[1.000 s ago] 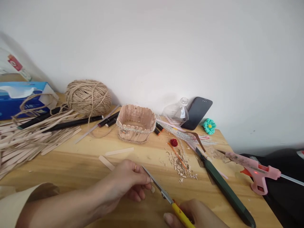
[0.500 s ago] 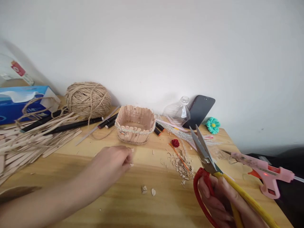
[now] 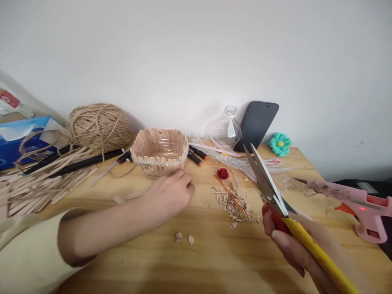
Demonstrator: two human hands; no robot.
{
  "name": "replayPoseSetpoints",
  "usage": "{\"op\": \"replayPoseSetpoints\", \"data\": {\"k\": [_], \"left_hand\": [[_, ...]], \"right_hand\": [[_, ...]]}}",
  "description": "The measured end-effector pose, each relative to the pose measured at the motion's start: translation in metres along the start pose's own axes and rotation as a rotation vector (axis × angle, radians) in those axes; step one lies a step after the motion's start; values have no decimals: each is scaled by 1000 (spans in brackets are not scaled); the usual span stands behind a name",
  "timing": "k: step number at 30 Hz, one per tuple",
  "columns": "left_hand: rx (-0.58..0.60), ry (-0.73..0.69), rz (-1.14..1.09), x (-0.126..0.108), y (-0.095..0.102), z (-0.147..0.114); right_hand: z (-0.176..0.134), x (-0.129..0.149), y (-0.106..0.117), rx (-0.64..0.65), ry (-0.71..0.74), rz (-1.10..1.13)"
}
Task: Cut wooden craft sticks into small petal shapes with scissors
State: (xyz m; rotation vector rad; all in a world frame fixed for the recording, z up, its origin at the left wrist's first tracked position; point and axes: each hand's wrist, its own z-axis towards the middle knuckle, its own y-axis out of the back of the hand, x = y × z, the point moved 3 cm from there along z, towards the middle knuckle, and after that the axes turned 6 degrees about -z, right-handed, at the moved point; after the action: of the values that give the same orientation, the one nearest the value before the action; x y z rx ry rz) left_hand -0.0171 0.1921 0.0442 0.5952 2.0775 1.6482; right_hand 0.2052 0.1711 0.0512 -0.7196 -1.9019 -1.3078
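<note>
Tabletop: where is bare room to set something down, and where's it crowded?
Mostly bare: the near tabletop between the left forearm and right hand, in front of small pale pieces; a smaller patch separates them from wood shavings. Crowded: left, with craft sticks; back, from yarn ball to phone.

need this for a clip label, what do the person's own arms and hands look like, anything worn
The left arm has a loose, plain cream sleeve with a wide opening, leaving the forearm bare. The left hand is ungloved, with what looks like a thin ring. The right hand is also ungloved; no sleeve shows there.
</note>
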Motion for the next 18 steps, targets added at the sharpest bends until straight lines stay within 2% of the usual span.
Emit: {"op": "replayPoseSetpoints", "data": {"k": [2,4,6,7,9,11,13,16,18], "left_hand": [[21,-35,10,-3,1,2],[-20,-34,-45,-4,3,2],[-120,15,-239,-2,6,0],[-169,64,-406,0,8,-2],[-203,206,-831,4,8,-8],[-141,365,-1250,4,5,-15],[-81,459,-1543,-1,3,-24],[-74,497,-1759,-12,4,-35],[-84,505,-1815,-19,5,-41]], "right_hand": [[-2,-3,5,-83,-67,-239],[-2,-6,8,-157,-123,-536],[2,-10,7,-177,-102,-739],[5,-12,6,-175,-73,-803],[10,-19,3,-151,3,-900],[13,-24,0,-118,66,-984],[12,-23,-1,-163,131,-1097],[-1,-5,-3,-316,199,-1212],[-12,16,-9,-354,248,-1056]]}}
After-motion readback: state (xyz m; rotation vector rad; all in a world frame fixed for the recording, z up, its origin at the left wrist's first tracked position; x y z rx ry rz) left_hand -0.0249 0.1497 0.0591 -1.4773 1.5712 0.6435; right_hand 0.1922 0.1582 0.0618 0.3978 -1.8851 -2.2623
